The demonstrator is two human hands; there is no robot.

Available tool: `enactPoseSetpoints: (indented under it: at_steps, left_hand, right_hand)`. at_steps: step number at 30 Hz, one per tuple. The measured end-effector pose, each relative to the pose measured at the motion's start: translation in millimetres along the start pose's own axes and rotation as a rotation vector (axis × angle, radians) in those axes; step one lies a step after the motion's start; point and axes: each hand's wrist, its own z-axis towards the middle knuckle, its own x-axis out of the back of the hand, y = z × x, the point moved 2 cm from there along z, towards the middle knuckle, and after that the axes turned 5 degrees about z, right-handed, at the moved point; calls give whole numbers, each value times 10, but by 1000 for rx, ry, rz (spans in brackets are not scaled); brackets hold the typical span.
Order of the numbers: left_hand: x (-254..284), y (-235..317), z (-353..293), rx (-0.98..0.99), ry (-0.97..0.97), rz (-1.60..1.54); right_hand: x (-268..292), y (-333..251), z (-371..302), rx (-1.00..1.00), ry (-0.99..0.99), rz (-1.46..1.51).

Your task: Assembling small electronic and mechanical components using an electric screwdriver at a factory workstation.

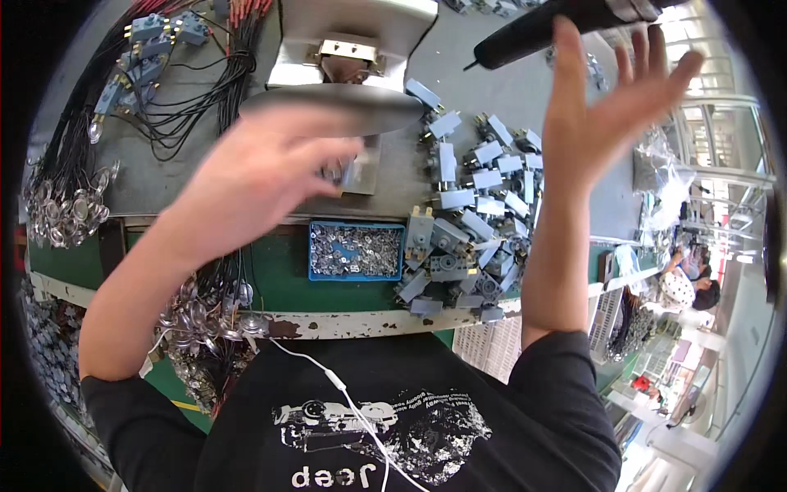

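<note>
My left hand (266,168) is smeared by motion beside a small metal fixture (361,176) on the grey bench. A small grey-blue part (348,174) shows just past its thumb, and I cannot tell whether the fingers touch it. My right hand (602,111) is raised with fingers spread. Its thumb overlaps the black pen-shaped power screwdriver (533,37) hanging at the upper right, without closing round it. Right of the fixture lies a pile of grey-blue switch housings (484,184). A blue tray (357,277) of small metal clips sits in front.
Black cable bundles with round metal ends (70,209) and grey-blue blocks (139,61) occupy the left. A white-framed machine (352,20) stands behind the fixture, partly covered by a dark oval shape (385,115). A person (680,287) is in the background at right.
</note>
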Motion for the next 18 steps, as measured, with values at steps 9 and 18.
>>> enactPoseSetpoints:
  at_steps: [9,18]
  left_hand:
    - [1017,-727,110,582,326,326]
    - [294,209,-405,20,-815,172]
  right_hand:
    - [150,758,-844,-466,-1008,-409]
    - [-279,-732,-404,-583,-758,949]
